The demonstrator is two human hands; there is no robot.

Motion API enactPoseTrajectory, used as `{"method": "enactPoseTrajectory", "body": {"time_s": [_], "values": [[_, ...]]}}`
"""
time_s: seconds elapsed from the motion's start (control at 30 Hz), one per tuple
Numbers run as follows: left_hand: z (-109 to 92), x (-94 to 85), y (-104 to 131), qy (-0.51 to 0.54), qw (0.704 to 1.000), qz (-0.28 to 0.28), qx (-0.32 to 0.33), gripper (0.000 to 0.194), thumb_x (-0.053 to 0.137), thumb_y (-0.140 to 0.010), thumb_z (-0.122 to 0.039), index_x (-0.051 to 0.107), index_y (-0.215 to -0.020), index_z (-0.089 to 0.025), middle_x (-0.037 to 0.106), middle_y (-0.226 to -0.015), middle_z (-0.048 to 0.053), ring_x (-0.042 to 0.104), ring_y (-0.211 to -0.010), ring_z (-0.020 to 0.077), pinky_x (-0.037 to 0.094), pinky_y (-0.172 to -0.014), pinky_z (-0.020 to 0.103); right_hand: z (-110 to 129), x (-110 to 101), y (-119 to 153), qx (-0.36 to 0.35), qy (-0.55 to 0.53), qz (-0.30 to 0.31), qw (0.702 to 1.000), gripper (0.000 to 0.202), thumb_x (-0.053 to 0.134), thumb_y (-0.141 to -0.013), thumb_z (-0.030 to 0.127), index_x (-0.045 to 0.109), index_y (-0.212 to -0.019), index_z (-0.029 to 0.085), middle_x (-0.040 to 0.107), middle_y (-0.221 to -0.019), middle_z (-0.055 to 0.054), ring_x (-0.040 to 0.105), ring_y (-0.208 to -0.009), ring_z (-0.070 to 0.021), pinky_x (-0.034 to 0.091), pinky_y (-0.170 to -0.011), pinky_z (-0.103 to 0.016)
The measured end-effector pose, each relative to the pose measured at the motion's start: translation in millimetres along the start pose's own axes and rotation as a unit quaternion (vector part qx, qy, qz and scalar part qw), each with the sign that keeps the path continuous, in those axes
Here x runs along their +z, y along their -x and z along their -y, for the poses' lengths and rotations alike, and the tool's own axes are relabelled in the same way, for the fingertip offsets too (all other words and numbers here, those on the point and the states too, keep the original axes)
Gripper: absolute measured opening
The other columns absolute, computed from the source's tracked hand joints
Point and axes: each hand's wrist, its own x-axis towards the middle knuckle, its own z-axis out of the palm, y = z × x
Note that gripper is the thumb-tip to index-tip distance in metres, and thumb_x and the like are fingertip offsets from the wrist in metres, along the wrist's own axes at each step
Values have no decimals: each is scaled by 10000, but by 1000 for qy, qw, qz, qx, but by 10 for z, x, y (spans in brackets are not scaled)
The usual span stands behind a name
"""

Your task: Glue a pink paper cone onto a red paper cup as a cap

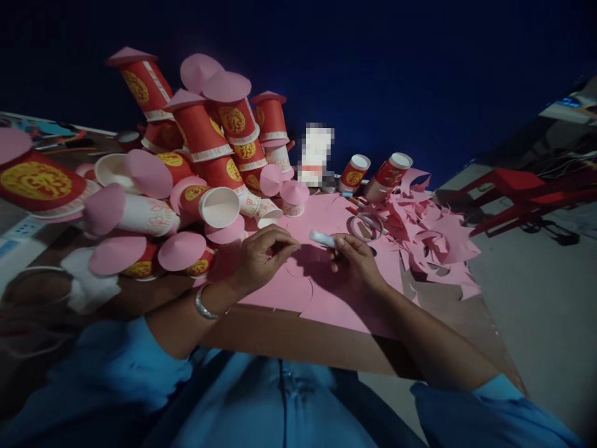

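My right hand (352,256) grips a small whitish roll of tape (321,238), seen nearly edge-on, over pink paper sheets (354,305). To its left, my left hand (268,255) has thumb and forefinger pinched together; anything between the fingertips is too small to make out. Close beyond the left hand lie paper cups with pink cone tops, among them a white-rimmed cup (219,208) on its side. One pink-topped cup (293,200) stands upright past both hands. A larger tape ring (367,228) rests on the paper behind my right hand.
Stacked red cups with pink cones (196,134) crowd the table's left side. Two red cups (354,174) stand at the back right, beside a heap of pink paper scraps (429,233). A red stool (517,193) is on the floor at right.
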Motion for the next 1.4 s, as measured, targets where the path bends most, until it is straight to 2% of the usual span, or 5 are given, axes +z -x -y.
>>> {"method": "enactPoseTrajectory", "body": {"time_s": [0.33,0.57,0.8,1.1,1.4], "values": [[-29,3,-64,-65,997,-6,32,67,701,-969,-193,743,-917,-202,796,-876,23,737,-825,149,599,-780,294,118,-51,-114,-45,-29,-34,998,535,823,-783,676,551,-725,219,578,-628,49,492,-445,-79,393,-401,-208],[-291,277,-588,-75,993,17,87,74,707,-974,-194,718,-1047,-191,778,-920,19,720,-810,141,584,-780,277,251,-250,-240,-144,-66,-126,979,508,839,-782,657,561,-793,233,533,-635,67,472,-497,-75,403,-420,-193],[3,957,-875,-91,958,271,36,274,699,-796,39,777,-940,-180,714,-1205,110,697,-1185,264,596,-996,411,308,-458,-394,-215,-59,-215,951,574,810,-763,739,523,-801,242,510,-608,95,469,-464,-66,401,-417,-193],[-101,608,-672,82,973,106,-186,573,919,-732,-305,658,-1223,-166,720,-1184,106,668,-733,122,584,-698,306,228,-293,-277,-176,6,-107,979,535,800,-805,710,614,-773,209,557,-590,66,484,-454,-71,357,-417,-198],[-191,499,-579,38,993,62,-96,110,818,-828,-195,742,-907,-200,766,-844,12,641,-706,121,534,-656,257,177,-193,-175,-119,33,-9,992,513,860,-770,655,710,-1016,230,643,-695,46,568,-553,-107,469,-507,-229]]}}
